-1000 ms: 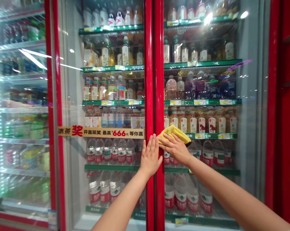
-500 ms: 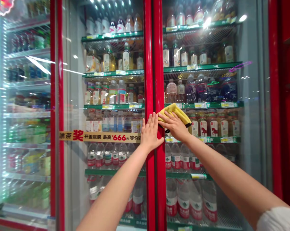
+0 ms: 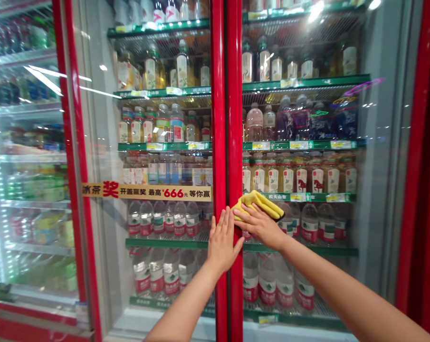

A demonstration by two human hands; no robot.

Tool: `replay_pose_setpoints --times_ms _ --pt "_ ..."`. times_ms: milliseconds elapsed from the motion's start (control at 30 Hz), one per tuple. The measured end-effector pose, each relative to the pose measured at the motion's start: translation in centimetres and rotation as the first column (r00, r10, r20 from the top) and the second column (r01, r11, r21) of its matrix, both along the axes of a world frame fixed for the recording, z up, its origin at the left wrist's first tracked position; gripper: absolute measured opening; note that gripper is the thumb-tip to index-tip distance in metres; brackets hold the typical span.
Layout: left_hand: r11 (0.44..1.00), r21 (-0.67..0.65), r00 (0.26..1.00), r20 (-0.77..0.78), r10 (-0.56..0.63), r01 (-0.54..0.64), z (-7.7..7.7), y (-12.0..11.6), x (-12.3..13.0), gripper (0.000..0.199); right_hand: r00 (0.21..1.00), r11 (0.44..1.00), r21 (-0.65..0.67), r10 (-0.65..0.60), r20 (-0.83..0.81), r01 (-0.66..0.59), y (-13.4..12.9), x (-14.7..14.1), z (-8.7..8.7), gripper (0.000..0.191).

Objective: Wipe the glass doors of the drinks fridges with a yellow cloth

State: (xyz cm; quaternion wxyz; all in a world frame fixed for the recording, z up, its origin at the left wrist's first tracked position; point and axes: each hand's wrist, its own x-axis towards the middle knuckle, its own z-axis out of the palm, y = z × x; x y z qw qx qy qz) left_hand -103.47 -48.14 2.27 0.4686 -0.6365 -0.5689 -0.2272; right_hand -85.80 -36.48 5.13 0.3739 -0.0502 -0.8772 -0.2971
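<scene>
Flattening the yellow cloth (image 3: pixel 262 202) beneath the open right hand (image 3: pixel 261 227) should even the pressure; the flat, empty left hand (image 3: pixel 222 242) rests mid-picture on red door frames (image 3: pixel 235 142).

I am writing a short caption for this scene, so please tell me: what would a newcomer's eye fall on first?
Probably the bright yellow folded cloth under the right hand, at the inner edge of the right glass door. Next, two glossy red upright door bars in the middle, with the left hand laid over them. Then a tan strip with red and black lettering across the left glass door.
</scene>
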Motion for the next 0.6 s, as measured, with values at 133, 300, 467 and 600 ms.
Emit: replay_pose_setpoints --times_ms 133,300,467,600 --pt "0.998 -0.036 0.998 -0.027 0.055 -0.056 -3.9 -0.9 -0.3 0.086 0.998 0.999 0.042 0.012 0.054 -0.014 -0.4 0.8 -3.4 0.054" --pt "0.997 -0.080 0.995 -0.094 0.010 -0.018 -0.1 -0.8 0.2 0.083 0.993 0.992 0.099 -0.072 -0.091 0.081 0.5 2.0 -0.4 0.052" --pt "0.999 -0.049 0.998 -0.064 0.014 -0.017 6.6 0.1 1.8 0.082 0.888 0.969 -0.092 -0.249 -0.387 0.231 0.5 -0.6 6.6 0.054" --pt "0.998 -0.060 0.999 -0.046 0.020 -0.022 6.9 0.0 2.4 0.078 0.851 0.961 -0.141 -0.276 -0.446 0.237 -0.2 -1.5 6.0 0.054"
